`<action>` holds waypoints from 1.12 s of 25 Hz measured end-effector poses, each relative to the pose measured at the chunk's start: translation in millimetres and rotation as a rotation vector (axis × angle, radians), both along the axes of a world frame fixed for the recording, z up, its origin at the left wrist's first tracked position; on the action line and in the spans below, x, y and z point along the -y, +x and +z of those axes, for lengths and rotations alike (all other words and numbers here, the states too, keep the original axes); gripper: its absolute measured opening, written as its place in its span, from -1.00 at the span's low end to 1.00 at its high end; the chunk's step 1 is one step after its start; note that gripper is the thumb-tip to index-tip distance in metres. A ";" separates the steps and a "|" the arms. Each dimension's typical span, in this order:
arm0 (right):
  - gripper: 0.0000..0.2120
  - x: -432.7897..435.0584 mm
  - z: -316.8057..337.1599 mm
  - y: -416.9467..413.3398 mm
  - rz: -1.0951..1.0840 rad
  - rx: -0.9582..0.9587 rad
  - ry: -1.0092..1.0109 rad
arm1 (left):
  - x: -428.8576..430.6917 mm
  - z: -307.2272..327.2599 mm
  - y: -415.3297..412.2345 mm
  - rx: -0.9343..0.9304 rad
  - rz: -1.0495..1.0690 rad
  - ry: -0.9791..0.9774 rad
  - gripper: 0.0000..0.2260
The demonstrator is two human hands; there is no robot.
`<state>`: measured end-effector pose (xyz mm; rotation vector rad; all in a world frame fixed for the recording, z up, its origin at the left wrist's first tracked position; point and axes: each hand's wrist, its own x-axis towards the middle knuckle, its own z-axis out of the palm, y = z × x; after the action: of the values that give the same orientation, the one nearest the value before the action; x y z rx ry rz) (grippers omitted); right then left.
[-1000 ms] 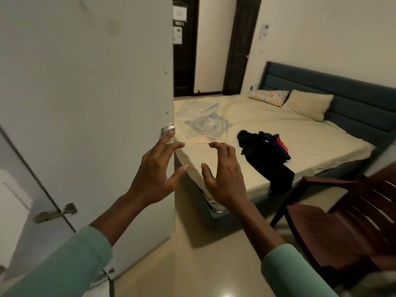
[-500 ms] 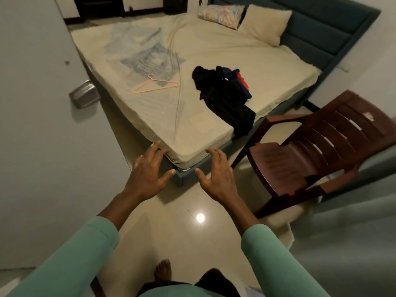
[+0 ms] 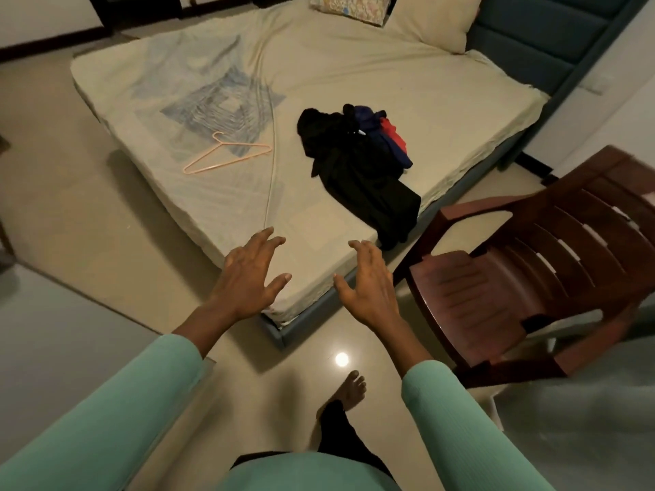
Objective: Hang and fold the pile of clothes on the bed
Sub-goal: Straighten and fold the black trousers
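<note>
A pile of clothes, mostly black with blue and red pieces, lies on the bed near its right edge, one black piece hanging over the side. A pink hanger lies flat on the sheet to the left of the pile. My left hand and my right hand are held out above the bed's near corner, fingers spread, holding nothing. Both are well short of the pile and the hanger.
A dark brown plastic chair stands at the right, close to the bed's edge. Two pillows lie at the headboard. A pale door panel is at the left. My bare foot is on the glossy floor.
The view has swung away from the door and down over the bed. The bed, pile and hanger now look closer. Both hands stay empty and spread.
</note>
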<state>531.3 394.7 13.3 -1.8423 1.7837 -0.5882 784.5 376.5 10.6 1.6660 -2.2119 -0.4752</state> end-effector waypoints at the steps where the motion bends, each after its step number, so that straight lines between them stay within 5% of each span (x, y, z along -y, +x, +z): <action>1: -0.34 26.2 3.6 -11.7 -0.005 0.013 -0.012 | 24.9 3.9 -13.6 0.006 0.013 -0.020 -0.39; 6: -0.33 123.9 16.3 -64.7 0.002 0.104 -0.028 | 118.2 6.7 -71.2 -0.043 0.058 -0.022 -0.37; 14: -0.41 262.6 -22.5 -123.0 -0.021 0.268 0.276 | 249.4 -46.5 -116.5 -0.165 0.163 0.167 -0.39; 23: -0.49 496.2 -99.5 -130.3 0.030 0.129 0.555 | 491.2 -177.5 -146.6 -0.189 0.245 0.324 -0.37; 28: -0.54 656.6 -172.1 -113.7 0.015 0.046 0.381 | 603.0 -272.4 -159.7 0.014 0.240 0.294 -0.29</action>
<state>417.7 -261.9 -158.8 -1.5673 1.7109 -0.2580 624.9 -226.4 -261.9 2.0562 -1.9894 -0.7541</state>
